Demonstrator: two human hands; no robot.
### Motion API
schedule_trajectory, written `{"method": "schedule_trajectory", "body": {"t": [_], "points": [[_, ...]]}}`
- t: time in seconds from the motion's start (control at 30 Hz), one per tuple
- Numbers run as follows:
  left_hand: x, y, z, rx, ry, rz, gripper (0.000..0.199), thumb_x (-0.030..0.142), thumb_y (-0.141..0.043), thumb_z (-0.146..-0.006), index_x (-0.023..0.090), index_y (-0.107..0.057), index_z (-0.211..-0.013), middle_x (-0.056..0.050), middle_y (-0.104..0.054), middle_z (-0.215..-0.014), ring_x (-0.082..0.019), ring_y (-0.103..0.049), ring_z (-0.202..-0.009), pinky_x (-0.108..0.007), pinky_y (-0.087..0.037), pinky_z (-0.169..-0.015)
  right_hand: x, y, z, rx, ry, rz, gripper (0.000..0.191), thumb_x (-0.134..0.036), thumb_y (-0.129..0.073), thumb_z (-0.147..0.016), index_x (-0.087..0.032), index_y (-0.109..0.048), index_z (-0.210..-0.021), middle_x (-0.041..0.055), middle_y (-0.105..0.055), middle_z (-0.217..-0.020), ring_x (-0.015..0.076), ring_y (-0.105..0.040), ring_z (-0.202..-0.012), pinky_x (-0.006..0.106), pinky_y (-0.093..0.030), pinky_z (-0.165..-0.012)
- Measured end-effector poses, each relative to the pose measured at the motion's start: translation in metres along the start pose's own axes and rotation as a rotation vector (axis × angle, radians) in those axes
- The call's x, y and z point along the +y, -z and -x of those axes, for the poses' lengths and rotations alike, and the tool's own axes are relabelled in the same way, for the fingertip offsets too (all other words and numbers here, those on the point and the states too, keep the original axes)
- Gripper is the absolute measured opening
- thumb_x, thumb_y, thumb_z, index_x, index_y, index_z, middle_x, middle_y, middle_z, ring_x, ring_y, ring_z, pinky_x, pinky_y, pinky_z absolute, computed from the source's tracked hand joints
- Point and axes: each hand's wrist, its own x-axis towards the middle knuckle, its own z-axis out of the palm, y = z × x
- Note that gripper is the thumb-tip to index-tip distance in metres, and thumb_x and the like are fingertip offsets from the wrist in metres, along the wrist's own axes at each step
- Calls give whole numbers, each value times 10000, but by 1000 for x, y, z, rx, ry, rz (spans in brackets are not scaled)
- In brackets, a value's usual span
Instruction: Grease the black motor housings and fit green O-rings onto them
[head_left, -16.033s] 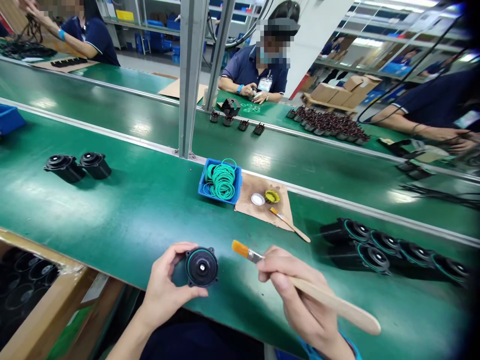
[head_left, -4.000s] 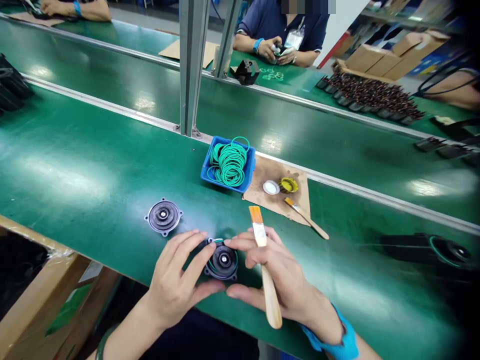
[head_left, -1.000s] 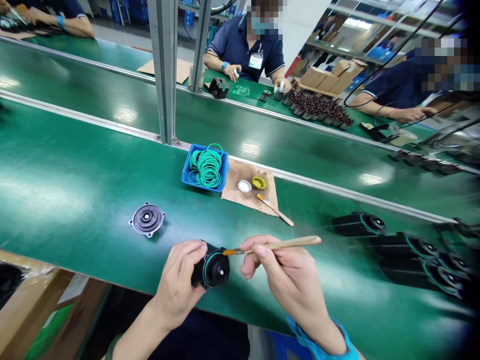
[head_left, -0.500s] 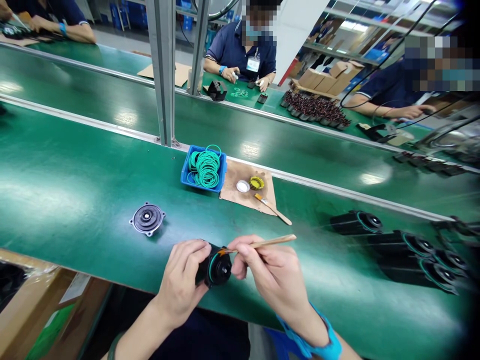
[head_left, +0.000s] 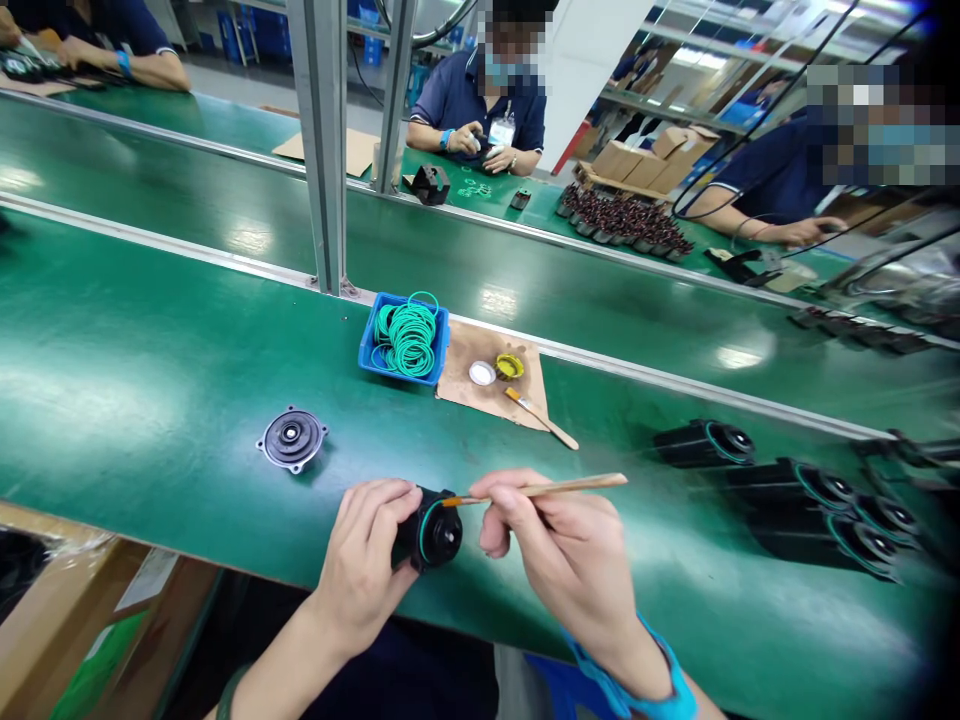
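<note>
My left hand (head_left: 367, 560) is wrapped round a black cylindrical housing (head_left: 448, 540), its round end turned to the right. A green rubber ring (head_left: 425, 530) circles that end. Between thumb and fingers, my right hand (head_left: 562, 540) pinches a wooden-handled brush (head_left: 577, 485). The orange bristles rest at the top of the ring. A grey round cover (head_left: 292, 438) with bolt lugs lies to the left on the green bench. Beyond my hands, a blue bin (head_left: 367, 362) holds many green rings (head_left: 411, 338).
Brown cardboard (head_left: 480, 400) carries a white cap (head_left: 482, 373), a yellow-rimmed pot (head_left: 509, 367) and a second brush (head_left: 551, 425). Several black housings (head_left: 787, 530) with green rings lie to the right. A metal post (head_left: 321, 150) rises behind the bin. Co-workers (head_left: 480, 105) sit across the conveyor.
My right hand and its brush have shifted a little to the right, and the bristles now look straighter. My left hand keeps its grip on the housing. A co-worker opposite has raised both hands.
</note>
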Motion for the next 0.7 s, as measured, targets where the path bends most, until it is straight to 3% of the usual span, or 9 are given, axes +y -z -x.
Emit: {"method": "schedule_trajectory", "body": {"t": [0.4,0.57,0.7], "points": [[1,-1,-1,-38,12,10,392,153,-642,-885,166,-509,-1253,-136,-675,-1115,-269,-649,-1036,-412,-536,-876,0,-12,4,-81,44,-29,463,-203,-493,-1006,-207,-609,-558,10,-650,-530,158,-706,-600,233,-529,-536],[0,-2,0,-52,25,14,407,163,-652,-876,156,-507,-1256,-139,-664,-1130,-271,-637,-1045,-415,-521,-887,-5,-9,9,-160,201,32,336,-155,-468,-1006,-204,-611,-706,-4,-667,-609,119,-637,-511,229,-498,-514],[0,-3,-2,-71,47,10,401,133,-617,-867,161,-509,-1252,-133,-659,-1147,-270,-629,-1064,-416,-511,-907,-3,-8,14,-190,379,71,233,-152,-434,-1016,-185,-591,-847,26,-686,-690,130,-618,-552,243,-485,-531]]}}
